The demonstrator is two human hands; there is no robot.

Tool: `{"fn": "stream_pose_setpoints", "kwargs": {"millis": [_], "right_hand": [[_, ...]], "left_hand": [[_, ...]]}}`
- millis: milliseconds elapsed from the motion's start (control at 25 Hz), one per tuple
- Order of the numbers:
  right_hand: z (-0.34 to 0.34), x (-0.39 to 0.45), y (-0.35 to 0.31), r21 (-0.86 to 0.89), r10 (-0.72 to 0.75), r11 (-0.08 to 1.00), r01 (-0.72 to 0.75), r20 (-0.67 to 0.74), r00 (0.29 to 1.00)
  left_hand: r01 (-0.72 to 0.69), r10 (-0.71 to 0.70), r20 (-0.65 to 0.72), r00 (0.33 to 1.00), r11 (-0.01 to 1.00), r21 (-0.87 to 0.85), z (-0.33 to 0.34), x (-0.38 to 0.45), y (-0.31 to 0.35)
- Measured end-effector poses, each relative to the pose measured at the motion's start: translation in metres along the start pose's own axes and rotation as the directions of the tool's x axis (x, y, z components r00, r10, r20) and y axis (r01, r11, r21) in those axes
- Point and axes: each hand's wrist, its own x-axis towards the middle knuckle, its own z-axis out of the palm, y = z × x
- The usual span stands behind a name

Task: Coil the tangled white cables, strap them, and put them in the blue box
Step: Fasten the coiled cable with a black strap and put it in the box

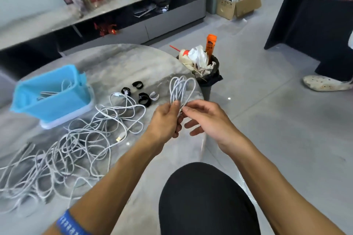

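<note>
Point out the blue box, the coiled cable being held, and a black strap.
blue box (63, 105), head view, front wall.
coiled cable (181, 89), head view, loops above the hands.
black strap (143, 98), head view, rolled band.

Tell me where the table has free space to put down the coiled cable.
Bare tabletop lies beyond the black straps, and nearer, between the loose cables and the left hand. Crowded: in front of the blue box.

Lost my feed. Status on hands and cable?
Left hand grips coiled cable; right hand pinches its end. Unstrapped. Straps on table, unobstructed.
</note>
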Motion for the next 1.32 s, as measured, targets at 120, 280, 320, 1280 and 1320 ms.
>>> {"fn": "stream_pose_setpoints", "kwargs": {"millis": [120, 280, 320, 1280, 1320], "right_hand": [[0.033, 0.016, -0.007, -0.048, 0.006, 0.999, -0.001, 0.087, 0.996], [0.079, 0.044, -0.025, -0.116, 0.022, 0.993, -0.003, 0.159, 0.987], [0.09, 0.052, -0.028, -0.145, 0.024, 0.989, -0.001, 0.158, 0.987], [0.128, 0.167, 0.006, -0.881, -0.038, 0.47, 0.044, 0.029, 0.999], [0.129, 0.168, 0.008, -0.901, -0.029, 0.428, 0.068, 0.062, 0.998]], "left_hand": [[0.007, -0.008, -0.066, 0.998, 1.0, -0.015, -0.037, -0.005, -0.006], [0.022, -0.039, -0.156, 0.987, 0.994, -0.108, -0.084, 0.0, -0.016], [0.025, -0.048, -0.169, 0.984, 0.991, -0.132, -0.092, 0.003, -0.019], [0.04, -0.15, -0.273, 0.95, 0.927, -0.373, -0.185, -0.05, -0.032], [0.031, -0.144, -0.274, 0.951, 0.925, -0.378, -0.186, -0.05, -0.03]]}}
